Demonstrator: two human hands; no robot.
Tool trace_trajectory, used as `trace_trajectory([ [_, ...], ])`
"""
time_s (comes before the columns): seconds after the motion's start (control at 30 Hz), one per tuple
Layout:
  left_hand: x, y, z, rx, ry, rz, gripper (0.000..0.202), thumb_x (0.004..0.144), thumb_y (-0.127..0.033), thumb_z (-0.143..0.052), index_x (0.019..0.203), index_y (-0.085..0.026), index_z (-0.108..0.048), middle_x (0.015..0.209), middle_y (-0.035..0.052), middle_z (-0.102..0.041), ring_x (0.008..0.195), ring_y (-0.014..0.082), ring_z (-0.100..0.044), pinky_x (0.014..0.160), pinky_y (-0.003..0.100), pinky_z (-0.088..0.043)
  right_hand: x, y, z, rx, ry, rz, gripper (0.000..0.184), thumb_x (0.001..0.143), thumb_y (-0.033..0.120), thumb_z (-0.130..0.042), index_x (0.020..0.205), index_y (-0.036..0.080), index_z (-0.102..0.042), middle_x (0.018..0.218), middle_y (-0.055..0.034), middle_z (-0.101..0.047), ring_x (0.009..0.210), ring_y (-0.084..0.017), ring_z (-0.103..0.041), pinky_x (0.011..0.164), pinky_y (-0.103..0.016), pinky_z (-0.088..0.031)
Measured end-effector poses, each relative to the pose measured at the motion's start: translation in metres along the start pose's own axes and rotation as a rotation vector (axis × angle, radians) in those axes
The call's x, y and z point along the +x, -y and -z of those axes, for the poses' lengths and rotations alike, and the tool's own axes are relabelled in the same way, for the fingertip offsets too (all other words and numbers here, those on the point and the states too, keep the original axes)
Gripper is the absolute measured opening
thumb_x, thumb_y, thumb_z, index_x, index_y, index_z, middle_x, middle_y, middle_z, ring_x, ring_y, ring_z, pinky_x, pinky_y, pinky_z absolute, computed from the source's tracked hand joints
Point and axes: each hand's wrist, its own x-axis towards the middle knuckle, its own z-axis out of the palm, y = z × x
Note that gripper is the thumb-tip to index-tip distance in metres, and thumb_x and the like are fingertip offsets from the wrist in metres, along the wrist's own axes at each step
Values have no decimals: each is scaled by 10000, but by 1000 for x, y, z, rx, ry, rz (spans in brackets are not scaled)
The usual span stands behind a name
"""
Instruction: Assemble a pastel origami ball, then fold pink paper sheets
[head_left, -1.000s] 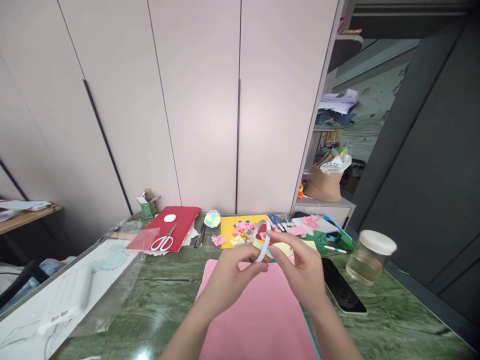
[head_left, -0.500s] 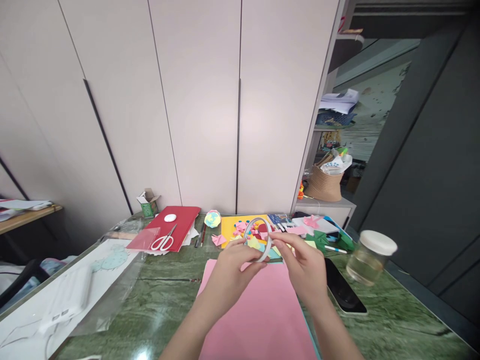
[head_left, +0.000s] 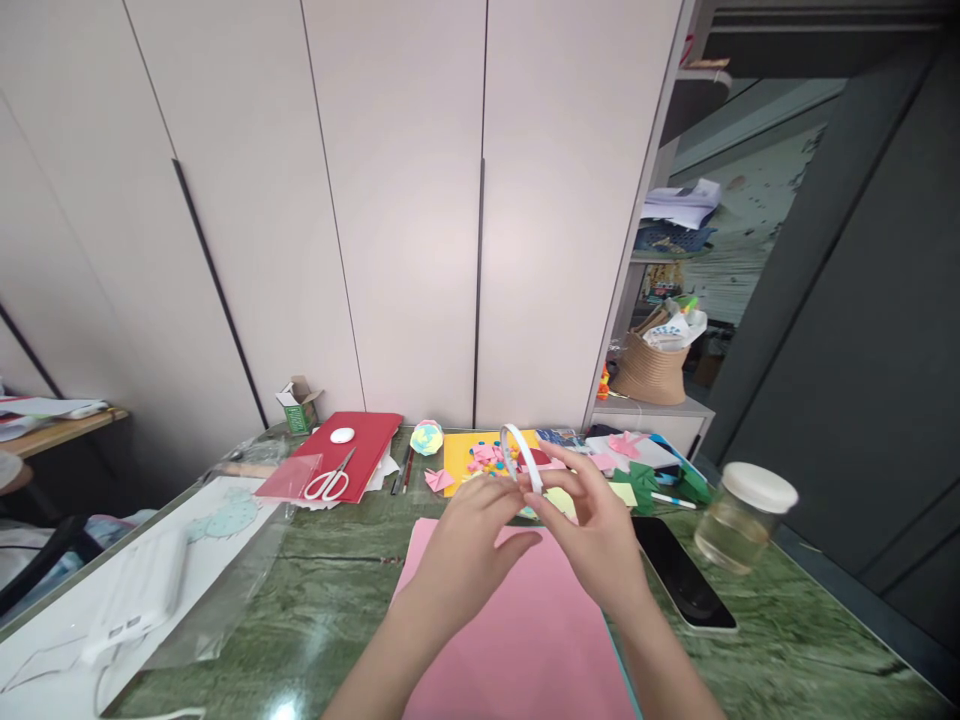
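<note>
Both my hands are raised over a pink paper sheet [head_left: 525, 640] lying on the green marble table [head_left: 330, 600]. Together they hold a thin white tape roll [head_left: 520, 455], turned nearly edge-on and standing up between the fingertips. My left hand [head_left: 469, 560] pinches the roll's lower edge from the left. My right hand [head_left: 589, 540] grips it from the right, thumb and forefinger on the ring. Behind the roll lies a yellow sheet [head_left: 457, 455] covered with small coloured paper pieces.
White scissors [head_left: 330, 483] lie on a red folder [head_left: 352, 450] at the back left. A black phone [head_left: 679, 575] and a lidded glass jar [head_left: 742, 515] are on the right. A white power strip [head_left: 142, 590] lies at the left. Folded green paper [head_left: 645, 480] sits behind my right hand.
The tape roll has been turned in my fingers from an open tilted ring to nearly edge-on and lifted slightly. Both hands stayed over the pink sheet.
</note>
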Motion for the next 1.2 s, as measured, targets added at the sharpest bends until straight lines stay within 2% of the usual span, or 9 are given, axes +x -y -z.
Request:
trace_trajectory([
  [0.07,-2,2,3,13,-19,17,180,783,-219,-629,960,-247,-627,1087,33,-641,1029,207,-562,895,373,-437,2,-1,4,-135,13,14,408,834,257,-539,1235,278,-463,995,-39,-692,966,-189,-635,820,-350,-497],
  [0.17,-5,4,9,35,-212,39,56,831,-222,-557,835,-212,-612,914,36,-643,913,187,-577,819,343,-451,6,-3,12,-299,106,111,391,882,243,-455,1269,284,-432,1065,-46,-671,1036,-197,-607,802,-353,-503],
  [0.23,-6,4,13,53,-309,43,82,845,-228,-533,900,-200,-586,964,53,-617,958,192,-549,842,349,-429,8,-4,16,-373,188,205,402,892,210,-429,1283,302,-420,1106,-41,-652,1061,-196,-588,836,-373,-493],
  [0.33,-6,2,17,18,-218,105,167,871,-256,-494,1021,-209,-551,1056,54,-595,1010,196,-520,874,360,-402,7,-2,19,-448,267,311,438,883,163,-436,1287,332,-424,1100,-30,-647,1059,-196,-573,833,-382,-500],
  [0.4,-5,0,19,-61,-82,160,142,895,-288,-451,935,-215,-567,954,25,-623,918,181,-545,827,338,-413,5,0,19,-471,277,360,450,876,134,-438,1278,336,-438,1070,-26,-652,1046,-191,-568,828,-378,-507],
  [0.53,-4,-3,22,-177,33,168,234,915,-283,-401,753,-207,-552,771,-7,-616,781,157,-545,760,301,-410,2,3,18,-485,201,432,426,868,106,-436,1242,304,-489,1133,-52,-608,1087,-187,-531,870,-383,-489],
  [0.77,-5,-3,17,-25,-123,72,124,868,-215,-470,789,-203,-564,768,11,-633,784,176,-546,759,331,-393,0,12,16,-478,54,616,385,806,68,-491,1119,275,-576,1201,-43,-592,1150,-229,-483,956,-480,-397],
  [1.0,-5,-2,6,142,-219,-16,92,827,-163,-519,752,-194,-562,689,-10,-622,712,157,-537,776,342,-382,0,10,11,-661,-82,670,349,782,61,-568,1079,241,-603,1116,-50,-650,1066,-224,-533,905,-440,-406],
  [1.2,-6,-6,4,206,-294,-62,105,829,-145,-510,757,-198,-565,647,-14,-621,660,152,-538,757,337,-380,-3,10,8,-671,-175,710,255,751,66,-619,941,236,-625,1008,-30,-691,968,-211,-568,873,-419,-401],
])
